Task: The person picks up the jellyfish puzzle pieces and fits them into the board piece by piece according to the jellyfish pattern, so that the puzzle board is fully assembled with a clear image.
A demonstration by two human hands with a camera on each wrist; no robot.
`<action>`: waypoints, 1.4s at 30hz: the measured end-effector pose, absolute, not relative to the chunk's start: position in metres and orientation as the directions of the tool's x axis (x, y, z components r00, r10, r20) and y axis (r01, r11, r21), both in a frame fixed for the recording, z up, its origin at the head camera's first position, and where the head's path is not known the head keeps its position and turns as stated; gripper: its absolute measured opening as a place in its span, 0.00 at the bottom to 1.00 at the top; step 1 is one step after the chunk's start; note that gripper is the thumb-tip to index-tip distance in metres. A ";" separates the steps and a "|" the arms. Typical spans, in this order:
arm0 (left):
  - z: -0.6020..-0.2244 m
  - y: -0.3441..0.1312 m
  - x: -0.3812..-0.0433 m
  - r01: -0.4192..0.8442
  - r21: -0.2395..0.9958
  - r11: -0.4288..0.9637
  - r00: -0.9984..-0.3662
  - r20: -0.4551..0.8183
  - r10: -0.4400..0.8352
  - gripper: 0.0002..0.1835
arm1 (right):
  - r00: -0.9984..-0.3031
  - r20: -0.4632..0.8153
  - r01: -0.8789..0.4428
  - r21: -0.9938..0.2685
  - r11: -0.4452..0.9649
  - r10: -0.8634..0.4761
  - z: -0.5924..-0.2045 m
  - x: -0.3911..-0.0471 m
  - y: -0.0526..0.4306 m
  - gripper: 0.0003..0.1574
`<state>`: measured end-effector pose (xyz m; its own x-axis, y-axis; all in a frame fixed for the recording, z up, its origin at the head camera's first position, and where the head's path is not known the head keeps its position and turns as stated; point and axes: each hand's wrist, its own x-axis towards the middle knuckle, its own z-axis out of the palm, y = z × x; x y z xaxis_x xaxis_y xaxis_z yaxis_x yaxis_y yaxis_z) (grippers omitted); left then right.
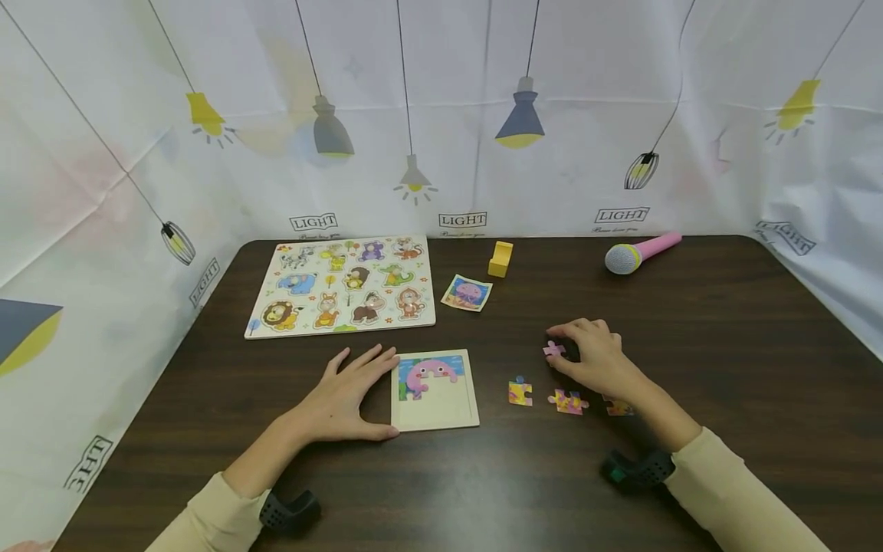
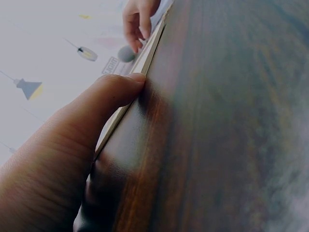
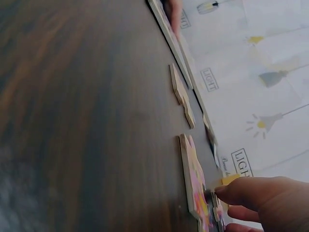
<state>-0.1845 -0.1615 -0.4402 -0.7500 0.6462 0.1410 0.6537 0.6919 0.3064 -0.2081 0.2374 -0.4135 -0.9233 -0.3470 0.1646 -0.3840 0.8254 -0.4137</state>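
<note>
My left hand [image 1: 345,399] lies spread at the left side of a small square puzzle board [image 1: 441,414]; fingertips touch its upper left corner, the thumb its lower left. In the left wrist view the thumb [image 2: 113,92] presses the board's edge. Part of a pink octopus picture [image 1: 422,374] fills the board's upper left; bare wood shows elsewhere. Right of the board, my right hand [image 1: 595,359] pinches a pink puzzle piece [image 1: 554,349] between thumb and fingers. Loose nearby are a yellow piece [image 1: 520,392], a pink-and-yellow piece [image 1: 569,402] and another piece [image 1: 618,407], partly hidden by the right wrist.
Behind the board stand an animal peg puzzle [image 1: 310,295], a small octopus picture card [image 1: 467,294] and a yellow block [image 1: 500,259]. A pink toy microphone [image 1: 641,253] lies at the back right. A white printed curtain [image 1: 441,100] borders the dark table [image 1: 538,491].
</note>
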 end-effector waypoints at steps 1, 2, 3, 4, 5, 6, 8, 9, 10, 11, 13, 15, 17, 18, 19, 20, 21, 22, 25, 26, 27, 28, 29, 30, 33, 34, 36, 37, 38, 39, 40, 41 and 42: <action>-0.440 -0.161 -0.185 0.652 0.309 0.692 -0.751 0.137 0.646 0.54 | -0.923 0.162 -0.386 -0.413 0.825 -0.350 -0.413 -0.208 0.238 0.24; -0.440 -0.161 -0.185 0.650 0.310 0.693 -0.752 0.133 0.646 0.54 | -0.922 0.162 -0.388 -0.413 0.824 -0.352 -0.413 -0.207 0.239 0.24; -0.440 -0.161 -0.185 0.649 0.310 0.695 -0.753 0.129 0.646 0.54 | -0.921 0.162 -0.390 -0.416 0.822 -0.355 -0.413 -0.207 0.240 0.23; -0.440 -0.161 -0.185 0.648 0.310 0.696 -0.754 0.126 0.645 0.54 | -0.920 0.163 -0.391 -0.418 0.820 -0.356 -0.413 -0.207 0.240 0.22; -0.440 -0.160 -0.185 0.647 0.311 0.696 -0.754 0.124 0.645 0.54 | -0.919 0.165 -0.393 -0.420 0.818 -0.357 -0.414 -0.207 0.240 0.22; -0.440 -0.160 -0.185 0.647 0.312 0.695 -0.753 0.125 0.645 0.54 | -0.918 0.167 -0.396 -0.421 0.816 -0.359 -0.414 -0.207 0.240 0.21; -0.440 -0.161 -0.185 0.649 0.314 0.693 -0.752 0.131 0.645 0.54 | -0.917 0.170 -0.398 -0.430 0.810 -0.361 -0.415 -0.207 0.240 0.20; -0.439 -0.161 -0.184 0.650 0.314 0.691 -0.752 0.134 0.646 0.54 | -0.917 0.171 -0.399 -0.433 0.808 -0.361 -0.416 -0.207 0.240 0.20; -0.439 -0.161 -0.184 0.651 0.315 0.691 -0.751 0.136 0.646 0.54 | -0.917 0.171 -0.399 -0.436 0.807 -0.361 -0.416 -0.208 0.239 0.20; -0.439 -0.161 -0.184 0.651 0.316 0.691 -0.752 0.136 0.645 0.54 | -0.917 0.171 -0.399 -0.438 0.806 -0.361 -0.416 -0.208 0.239 0.20; -0.439 -0.161 -0.184 0.651 0.315 0.691 -0.752 0.136 0.646 0.54 | -0.921 0.167 -0.390 -0.441 0.809 -0.353 -0.417 -0.208 0.240 0.20; -0.439 -0.161 -0.185 0.650 0.313 0.692 -0.752 0.132 0.646 0.54 | -0.924 0.163 -0.381 -0.441 0.812 -0.345 -0.417 -0.208 0.240 0.19; -0.439 -0.161 -0.185 0.652 0.310 0.692 -0.750 0.131 0.648 0.54 | -0.927 0.161 -0.376 -0.440 0.816 -0.340 -0.418 -0.208 0.240 0.18; -0.439 -0.161 -0.185 0.653 0.307 0.692 -0.749 0.131 0.649 0.54 | -0.927 0.161 -0.375 -0.439 0.817 -0.339 -0.418 -0.208 0.240 0.17; -0.439 -0.161 -0.185 0.656 0.306 0.691 -0.747 0.131 0.651 0.54 | -0.927 0.161 -0.375 -0.440 0.816 -0.339 -0.418 -0.208 0.239 0.17; -0.439 -0.161 -0.185 0.658 0.305 0.689 -0.746 0.133 0.653 0.54 | -0.926 0.163 -0.377 -0.442 0.814 -0.340 -0.418 -0.208 0.239 0.17; -0.439 -0.161 -0.186 0.659 0.304 0.688 -0.745 0.134 0.654 0.54 | -0.926 0.166 -0.378 -0.445 0.812 -0.340 -0.417 -0.208 0.239 0.17; -0.439 -0.161 -0.185 0.660 0.302 0.687 -0.744 0.135 0.655 0.54 | -0.924 0.170 -0.381 -0.447 0.809 -0.341 -0.417 -0.208 0.239 0.17; -0.439 -0.161 -0.185 0.657 0.307 0.689 -0.746 0.134 0.652 0.54 | -0.924 0.183 -0.383 -0.458 0.802 -0.337 -0.416 -0.208 0.238 0.19; -0.439 -0.162 -0.184 0.655 0.308 0.690 -0.748 0.135 0.650 0.54 | -0.923 0.189 -0.385 -0.460 0.800 -0.335 -0.416 -0.208 0.237 0.19; -0.439 -0.162 -0.184 0.653 0.309 0.692 -0.750 0.135 0.647 0.54 | -0.922 0.197 -0.387 -0.460 0.799 -0.333 -0.415 -0.208 0.237 0.20; -0.438 -0.162 -0.184 0.652 0.310 0.692 -0.751 0.134 0.647 0.54 | -0.920 0.205 -0.391 -0.456 0.799 -0.333 -0.415 -0.208 0.237 0.20; -0.439 -0.161 -0.184 0.651 0.311 0.693 -0.752 0.134 0.646 0.54 | -0.918 0.215 -0.395 -0.454 0.799 -0.332 -0.415 -0.207 0.237 0.20; -0.439 -0.161 -0.184 0.650 0.312 0.693 -0.752 0.133 0.646 0.54 | -0.915 0.226 -0.402 -0.452 0.796 -0.333 -0.414 -0.208 0.237 0.20; -0.440 -0.162 -0.184 0.650 0.313 0.693 -0.752 0.133 0.646 0.54 | -0.891 0.284 -0.449 -0.438 0.779 -0.354 -0.415 -0.208 0.235 0.18; -0.440 -0.162 -0.183 0.650 0.314 0.692 -0.752 0.133 0.645 0.54 | -0.879 0.308 -0.470 -0.430 0.770 -0.364 -0.415 -0.208 0.235 0.16; -0.440 -0.161 -0.183 0.649 0.314 0.693 -0.752 0.133 0.645 0.54 | -0.854 0.358 -0.508 -0.421 0.751 -0.377 -0.415 -0.209 0.234 0.14; -0.439 -0.161 -0.183 0.649 0.314 0.693 -0.753 0.132 0.645 0.54 | -0.843 0.380 -0.523 -0.420 0.742 -0.380 -0.415 -0.209 0.234 0.13; -0.439 -0.161 -0.183 0.649 0.312 0.694 -0.753 0.132 0.645 0.54 | -0.837 0.394 -0.533 -0.427 0.731 -0.380 -0.415 -0.208 0.234 0.12; -0.439 -0.161 -0.183 0.649 0.311 0.694 -0.753 0.131 0.645 0.54 | -0.834 0.402 -0.537 -0.440 0.720 -0.377 -0.415 -0.208 0.233 0.11; -0.438 -0.161 -0.183 0.650 0.310 0.694 -0.752 0.132 0.645 0.54 | -0.836 0.405 -0.536 -0.457 0.710 -0.370 -0.414 -0.208 0.232 0.11; -0.437 -0.161 -0.183 0.650 0.311 0.693 -0.752 0.133 0.646 0.54 | -0.843 0.400 -0.528 -0.479 0.702 -0.361 -0.414 -0.207 0.231 0.11; -0.437 -0.161 -0.183 0.652 0.311 0.692 -0.751 0.135 0.647 0.54 | -0.851 0.389 -0.516 -0.503 0.693 -0.352 -0.413 -0.206 0.230 0.11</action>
<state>-0.1830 -0.1612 -0.4370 -0.7507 0.6468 0.1347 0.6518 0.6918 0.3107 -0.2057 0.2304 -0.4129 -0.8513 -0.3516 0.3894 -0.5164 0.6928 -0.5034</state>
